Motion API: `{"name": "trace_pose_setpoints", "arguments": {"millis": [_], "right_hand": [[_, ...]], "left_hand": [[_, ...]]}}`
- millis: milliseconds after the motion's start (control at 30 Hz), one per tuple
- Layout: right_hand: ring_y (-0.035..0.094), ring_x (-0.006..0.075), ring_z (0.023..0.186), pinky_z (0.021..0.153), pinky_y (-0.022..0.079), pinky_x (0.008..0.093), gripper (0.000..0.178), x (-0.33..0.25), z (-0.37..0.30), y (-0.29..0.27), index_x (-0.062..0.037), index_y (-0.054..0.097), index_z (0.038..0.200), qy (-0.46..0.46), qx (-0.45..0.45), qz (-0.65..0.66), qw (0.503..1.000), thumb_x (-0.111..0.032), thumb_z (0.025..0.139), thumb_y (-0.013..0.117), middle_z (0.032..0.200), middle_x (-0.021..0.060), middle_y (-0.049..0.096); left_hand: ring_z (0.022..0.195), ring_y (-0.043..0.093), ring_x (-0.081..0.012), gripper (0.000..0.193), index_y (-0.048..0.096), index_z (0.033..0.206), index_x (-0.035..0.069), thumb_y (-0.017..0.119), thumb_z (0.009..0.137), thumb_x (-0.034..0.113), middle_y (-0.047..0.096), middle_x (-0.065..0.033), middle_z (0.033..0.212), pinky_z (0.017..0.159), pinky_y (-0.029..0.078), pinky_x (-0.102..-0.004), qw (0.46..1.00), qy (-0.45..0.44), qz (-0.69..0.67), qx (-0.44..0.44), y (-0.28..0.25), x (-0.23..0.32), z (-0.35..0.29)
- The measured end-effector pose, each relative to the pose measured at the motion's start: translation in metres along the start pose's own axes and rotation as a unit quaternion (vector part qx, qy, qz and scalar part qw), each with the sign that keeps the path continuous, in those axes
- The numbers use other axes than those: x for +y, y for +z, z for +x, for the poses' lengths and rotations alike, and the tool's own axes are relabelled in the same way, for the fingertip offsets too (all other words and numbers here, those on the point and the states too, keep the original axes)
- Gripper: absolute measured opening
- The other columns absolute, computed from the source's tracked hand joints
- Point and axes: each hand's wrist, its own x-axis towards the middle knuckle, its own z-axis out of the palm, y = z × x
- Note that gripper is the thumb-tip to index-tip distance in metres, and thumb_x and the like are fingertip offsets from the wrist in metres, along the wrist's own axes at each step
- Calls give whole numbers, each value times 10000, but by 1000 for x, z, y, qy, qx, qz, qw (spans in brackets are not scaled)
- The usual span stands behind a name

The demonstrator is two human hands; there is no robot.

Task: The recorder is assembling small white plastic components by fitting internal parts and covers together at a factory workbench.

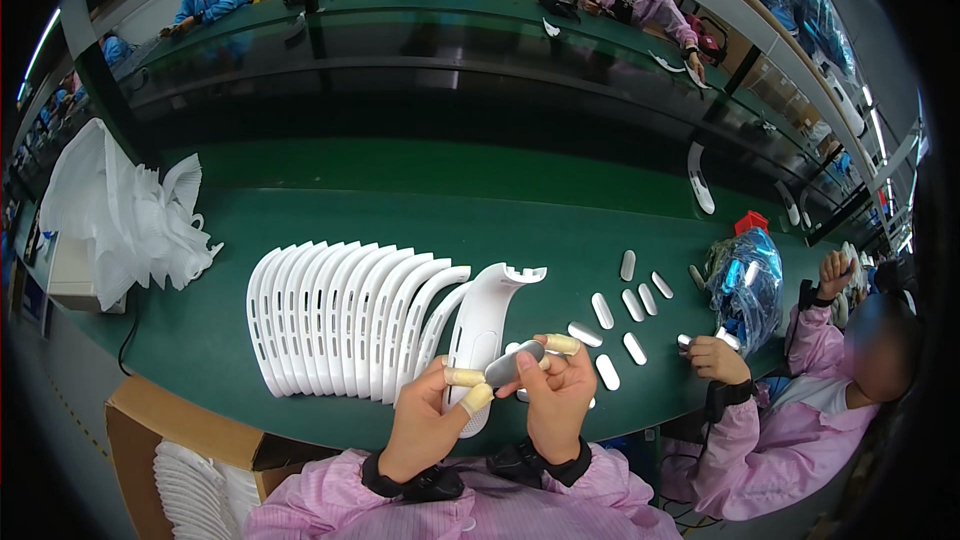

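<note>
A small grey oval plate (508,368) with rounded ends is held between my two hands. My left hand (430,412), with pale yellow finger cots on its fingertips, pinches the plate's left end. Closed on its right end is my right hand (557,400), a finger cot on its index finger. Beneath the hands lies a curved white plastic shell (482,325), its notched end pointing away from me; my hands hide part of it. To its left stands a row of similar slotted white shells (345,320). Several loose oval plates (602,310) are scattered on the right.
The green table (400,220) carries white foam wrapping (130,210) at left and a blue plastic bag (745,280) at right. An open carton (190,420) of white shells stands below left. A co-worker's hand (718,358) works close by on the right; others sit across the line.
</note>
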Motion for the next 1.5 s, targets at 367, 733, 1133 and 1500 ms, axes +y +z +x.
{"name": "trace_pose_setpoints", "arguments": {"millis": [367,733,1133,1500], "right_hand": [[635,171,591,512,535,253,241,-2,-2,4,35,461,1074,-8,21,-26,999,35,859,571,787,136,637],[634,178,577,520,528,255,254,1,-1,0,46,456,1089,51,-2,40,998,25,866,576,774,141,644],[627,170,589,512,524,264,225,0,4,-4,28,472,1090,90,-24,92,991,-2,885,560,795,140,649],[543,40,623,530,435,166,233,-13,19,-7,3,604,1041,68,-165,-107,978,-4,817,668,827,42,643]], "left_hand": [[884,530,-125,137,621,966,-21,642,834,4,530,-65,989,748,426,-232,1000,7,15,5,0,0,0],[930,536,-146,102,606,903,-26,621,809,-61,528,-67,971,826,420,-276,996,31,84,18,-1,-1,-3],[882,559,-109,106,577,956,-7,566,852,-26,572,-39,931,780,441,-240,995,-77,-56,13,-1,8,-3],[833,554,-90,90,532,944,37,543,855,47,565,-32,918,737,438,-219,960,-162,-230,2,-17,10,-1]]}}
